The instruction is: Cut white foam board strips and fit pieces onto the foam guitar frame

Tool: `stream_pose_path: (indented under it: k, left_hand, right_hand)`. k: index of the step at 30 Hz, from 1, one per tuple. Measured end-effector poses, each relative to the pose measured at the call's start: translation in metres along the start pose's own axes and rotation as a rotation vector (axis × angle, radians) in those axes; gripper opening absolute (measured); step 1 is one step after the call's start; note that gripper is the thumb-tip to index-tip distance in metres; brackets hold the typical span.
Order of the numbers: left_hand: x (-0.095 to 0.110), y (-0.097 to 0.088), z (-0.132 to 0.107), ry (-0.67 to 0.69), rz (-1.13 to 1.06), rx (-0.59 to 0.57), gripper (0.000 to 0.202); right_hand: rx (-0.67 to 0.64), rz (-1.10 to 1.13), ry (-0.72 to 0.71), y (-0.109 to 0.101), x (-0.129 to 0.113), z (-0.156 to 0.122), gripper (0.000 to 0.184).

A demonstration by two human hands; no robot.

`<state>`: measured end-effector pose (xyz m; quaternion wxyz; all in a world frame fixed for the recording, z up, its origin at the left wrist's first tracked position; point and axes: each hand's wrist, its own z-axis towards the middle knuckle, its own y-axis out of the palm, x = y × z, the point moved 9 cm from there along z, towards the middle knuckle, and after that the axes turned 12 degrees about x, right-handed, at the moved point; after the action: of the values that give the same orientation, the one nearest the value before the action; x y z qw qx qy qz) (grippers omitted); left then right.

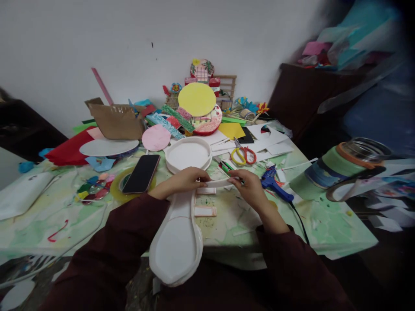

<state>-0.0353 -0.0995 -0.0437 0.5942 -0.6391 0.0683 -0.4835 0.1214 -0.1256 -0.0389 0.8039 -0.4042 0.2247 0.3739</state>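
Both of my hands pinch a narrow white foam strip (218,183) held level above the table. My left hand (184,180) grips its left end, fingers curled. Around the right end my right hand (249,186) is closed. Under my left hand a long white foam piece (178,242) with a raised rim runs from the table toward my lap. A round white foam tray (188,154) lies just beyond my hands. Two small white foam rectangles (205,211) rest on the table between my wrists.
A black phone (141,173) rests on a tape roll at left. Yellow-and-red scissors (242,154) and a blue glue gun (274,183) lie right of my hands. Coloured paper, cardboard and craft models crowd the table's back. A jar (350,166) sits at right.
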Motion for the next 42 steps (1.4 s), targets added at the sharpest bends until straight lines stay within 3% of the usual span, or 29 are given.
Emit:
stream_pose_path:
  k: [3,8,11,17,35,42]
  left_hand:
    - [-0.006,0.001,-0.004,-0.024,-0.013,-0.002,0.018]
    - [-0.011,-0.005,-0.010,0.014,-0.004,0.065,0.017]
    - [-0.015,-0.006,-0.012,0.042,0.022,0.079,0.016]
    - [-0.016,0.002,-0.012,0.099,0.033,0.000,0.012]
    - [-0.016,0.002,-0.018,0.033,0.049,-0.063,0.012]
    - [-0.005,0.003,-0.019,0.050,0.142,-0.068,0.014]
  right_hand:
    - [-0.125,-0.026,-0.098,0.008,-0.006,-0.007,0.011]
    - [-0.212,-0.054,-0.164,0.013,-0.008,-0.017,0.011]
    - [-0.217,-0.081,-0.180,0.013,-0.006,-0.020,0.012]
    - [-0.275,-0.107,-0.189,0.017,-0.005,-0.022,0.014]
    - [-0.280,-0.054,-0.172,0.023,-0.006,-0.024,0.014]
    - [-0.352,-0.103,-0.179,0.029,-0.001,-0.028,0.017]
